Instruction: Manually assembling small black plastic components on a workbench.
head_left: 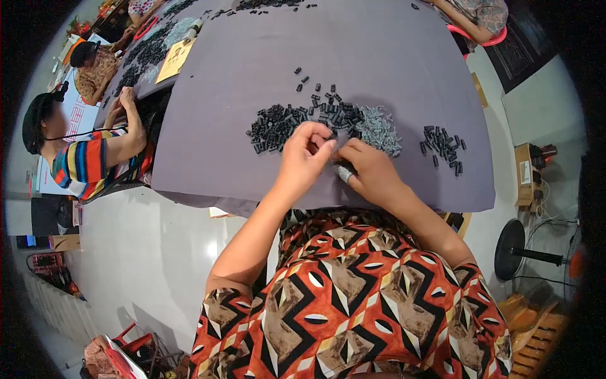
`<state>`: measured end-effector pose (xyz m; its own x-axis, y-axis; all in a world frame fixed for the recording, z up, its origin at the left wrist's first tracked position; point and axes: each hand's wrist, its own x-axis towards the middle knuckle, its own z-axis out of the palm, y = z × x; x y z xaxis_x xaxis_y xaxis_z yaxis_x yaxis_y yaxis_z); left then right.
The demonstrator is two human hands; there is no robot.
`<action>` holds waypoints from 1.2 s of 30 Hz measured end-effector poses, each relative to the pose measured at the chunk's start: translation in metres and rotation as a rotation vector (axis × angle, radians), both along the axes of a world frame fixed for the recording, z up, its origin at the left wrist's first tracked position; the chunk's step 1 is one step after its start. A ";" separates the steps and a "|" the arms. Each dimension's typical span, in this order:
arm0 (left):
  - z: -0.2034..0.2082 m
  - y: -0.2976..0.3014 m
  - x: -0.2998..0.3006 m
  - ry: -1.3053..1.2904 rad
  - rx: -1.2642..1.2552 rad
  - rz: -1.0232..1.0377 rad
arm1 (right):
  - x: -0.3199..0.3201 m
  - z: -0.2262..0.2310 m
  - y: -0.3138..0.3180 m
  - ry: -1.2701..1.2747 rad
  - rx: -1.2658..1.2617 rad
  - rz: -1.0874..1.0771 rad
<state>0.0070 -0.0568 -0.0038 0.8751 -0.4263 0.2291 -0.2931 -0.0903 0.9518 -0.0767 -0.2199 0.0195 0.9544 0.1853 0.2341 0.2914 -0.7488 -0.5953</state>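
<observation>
A wide table under a grey cloth stood on a pale glossy floor, with a fan on the floor at the right and a seated person in a striped shirt working along the left edge. The left hand and the right hand met just before a heap of small black parts and a grey heap, fingers pinched narrow together. What they pinched was too small to tell; a smaller black cluster lay apart to the right.
</observation>
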 end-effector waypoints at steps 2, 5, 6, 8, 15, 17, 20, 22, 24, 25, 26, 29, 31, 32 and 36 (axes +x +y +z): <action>0.012 0.001 0.001 0.218 -0.072 -0.017 | 0.002 -0.004 0.002 -0.005 -0.008 0.001; 0.010 0.003 0.003 0.190 -0.117 -0.044 | 0.008 -0.004 0.005 0.041 -0.041 0.002; 0.008 0.003 0.002 0.190 -0.119 -0.045 | 0.010 -0.003 0.007 0.093 -0.066 -0.001; 0.008 0.001 -0.001 0.296 -0.242 -0.081 | 0.013 -0.002 0.010 0.085 -0.083 -0.016; 0.012 0.016 -0.022 0.234 -0.152 -0.084 | 0.006 0.014 -0.010 0.164 0.236 -0.027; 0.014 0.020 -0.031 0.199 -0.126 -0.093 | 0.005 0.032 -0.012 0.231 0.301 -0.075; 0.018 0.024 -0.038 0.139 0.011 -0.098 | 0.004 0.034 -0.013 0.304 0.516 -0.089; 0.017 0.023 -0.040 0.092 0.033 -0.074 | 0.003 0.031 -0.010 0.216 0.534 -0.012; 0.024 0.023 -0.042 -0.033 0.104 -0.078 | -0.001 0.026 -0.006 0.221 0.536 0.013; 0.025 0.024 -0.043 -0.033 0.106 -0.077 | -0.003 0.024 -0.004 0.231 0.537 0.038; 0.026 0.025 -0.044 -0.109 0.145 -0.081 | -0.005 0.030 -0.003 0.201 0.468 0.029; 0.027 0.026 -0.046 -0.178 0.206 -0.110 | -0.007 0.027 -0.003 0.207 0.478 0.012; 0.029 0.026 -0.047 -0.172 0.229 -0.132 | -0.009 0.030 -0.004 0.232 0.483 0.019; 0.031 0.025 -0.049 -0.167 0.238 -0.127 | -0.010 0.031 -0.004 0.259 0.484 0.029; 0.028 0.021 -0.052 -0.249 0.238 -0.126 | -0.007 0.020 -0.007 0.289 0.645 -0.007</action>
